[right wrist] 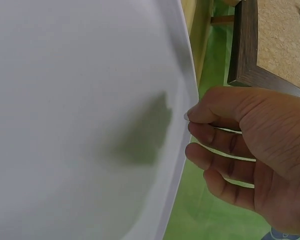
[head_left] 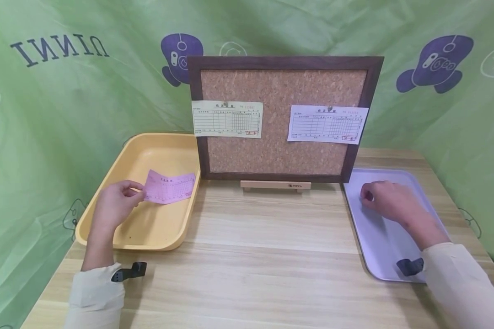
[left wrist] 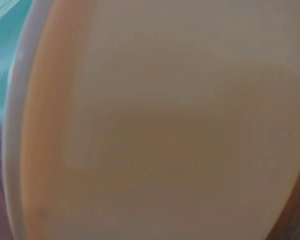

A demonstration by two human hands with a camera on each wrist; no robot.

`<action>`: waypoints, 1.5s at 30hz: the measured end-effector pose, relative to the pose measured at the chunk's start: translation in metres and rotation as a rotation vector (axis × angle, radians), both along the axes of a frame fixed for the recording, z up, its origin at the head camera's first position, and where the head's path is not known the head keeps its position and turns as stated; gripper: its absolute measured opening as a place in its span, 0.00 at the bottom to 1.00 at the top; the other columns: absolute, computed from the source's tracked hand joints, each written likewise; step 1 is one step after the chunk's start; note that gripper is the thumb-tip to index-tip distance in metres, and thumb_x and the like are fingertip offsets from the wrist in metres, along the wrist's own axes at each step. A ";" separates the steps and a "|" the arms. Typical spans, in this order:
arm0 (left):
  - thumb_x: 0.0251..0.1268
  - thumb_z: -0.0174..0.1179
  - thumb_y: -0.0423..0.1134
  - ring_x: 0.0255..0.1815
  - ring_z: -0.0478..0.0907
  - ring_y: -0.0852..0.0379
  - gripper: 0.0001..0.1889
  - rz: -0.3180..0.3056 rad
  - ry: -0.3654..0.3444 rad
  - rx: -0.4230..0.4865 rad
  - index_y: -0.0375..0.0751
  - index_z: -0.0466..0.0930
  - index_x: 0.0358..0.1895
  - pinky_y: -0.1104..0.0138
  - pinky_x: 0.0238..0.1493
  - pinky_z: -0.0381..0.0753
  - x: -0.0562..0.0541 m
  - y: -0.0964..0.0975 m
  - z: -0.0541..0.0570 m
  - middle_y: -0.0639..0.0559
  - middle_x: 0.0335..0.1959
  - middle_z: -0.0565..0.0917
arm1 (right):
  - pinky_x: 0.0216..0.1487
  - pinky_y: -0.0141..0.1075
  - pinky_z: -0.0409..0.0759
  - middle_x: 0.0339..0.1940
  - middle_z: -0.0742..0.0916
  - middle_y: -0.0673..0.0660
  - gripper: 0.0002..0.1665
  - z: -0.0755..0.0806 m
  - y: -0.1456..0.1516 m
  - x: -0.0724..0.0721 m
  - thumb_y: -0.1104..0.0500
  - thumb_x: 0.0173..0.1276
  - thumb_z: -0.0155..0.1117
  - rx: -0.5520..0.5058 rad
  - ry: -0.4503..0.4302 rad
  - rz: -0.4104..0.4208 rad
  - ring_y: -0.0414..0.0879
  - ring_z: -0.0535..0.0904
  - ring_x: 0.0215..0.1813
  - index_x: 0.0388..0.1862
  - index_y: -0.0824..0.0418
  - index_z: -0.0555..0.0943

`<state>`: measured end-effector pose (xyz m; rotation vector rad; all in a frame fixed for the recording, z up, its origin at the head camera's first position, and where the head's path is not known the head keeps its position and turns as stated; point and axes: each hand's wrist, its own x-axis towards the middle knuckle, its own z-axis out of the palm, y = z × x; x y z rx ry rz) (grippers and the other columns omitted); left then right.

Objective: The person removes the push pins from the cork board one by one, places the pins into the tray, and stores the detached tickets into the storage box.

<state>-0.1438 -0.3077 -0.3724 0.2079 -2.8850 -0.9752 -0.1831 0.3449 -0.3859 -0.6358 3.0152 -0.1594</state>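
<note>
Above the yellow tray (head_left: pixel 137 235), my left hand (head_left: pixel 117 203) pinches the left edge of a pink printed slip (head_left: pixel 169 188). The left wrist view has only a blurred tray floor (left wrist: pixel 165 150); hand and slip do not show there. Over the lilac tray (head_left: pixel 395 269) is my right hand (head_left: pixel 389 198), its fingers curled and thumb against forefinger. In the right wrist view a small pale thing (right wrist: pixel 186 116) shows at those fingertips, its kind too small to tell. A yellowish slip (head_left: pixel 227 119) and a white slip (head_left: pixel 328 124) hang on the corkboard (head_left: pixel 277 155).
The corkboard's dark frame (head_left: pixel 271 177) leans on a small wooden stand (head_left: pixel 276 185) at the back of the wooden table (head_left: pixel 267 256). Small pins hold the hanging slips at their top edges. A green printed cloth (head_left: pixel 119 82) encloses the back and sides.
</note>
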 end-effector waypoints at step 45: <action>0.72 0.63 0.44 0.38 0.77 0.41 0.18 -0.027 -0.170 -0.105 0.30 0.81 0.52 0.57 0.34 0.71 -0.005 -0.003 -0.007 0.32 0.43 0.83 | 0.36 0.55 0.82 0.32 0.86 0.51 0.06 -0.003 -0.002 0.006 0.63 0.64 0.72 -0.008 -0.124 0.043 0.50 0.81 0.33 0.33 0.53 0.84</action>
